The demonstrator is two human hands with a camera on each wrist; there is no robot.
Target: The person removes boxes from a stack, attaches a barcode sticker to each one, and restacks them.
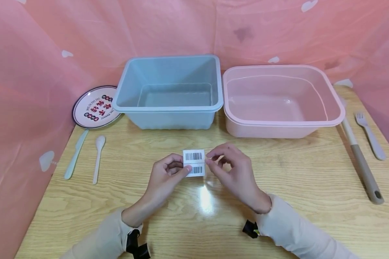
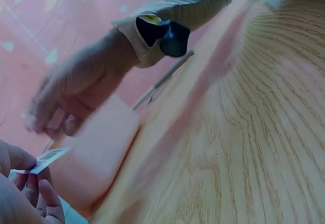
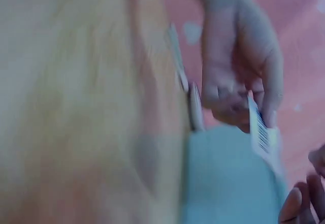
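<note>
- Holding a white label strip (image 1: pixel 194 163) at frame centre, above the wooden table (image 1: pixel 278 180): left hand (image 1: pixel 164 176) pinches its lower left edge, right hand (image 1: pixel 235 172) pinches the right edge.
- Likely step: peeling 1 label; next needs a fingertip under a corner.
- Writing: 2 barcodes, digits unreadable; plate (image 1: pixel 95 107), upper left, bears illegible red characters.
</note>
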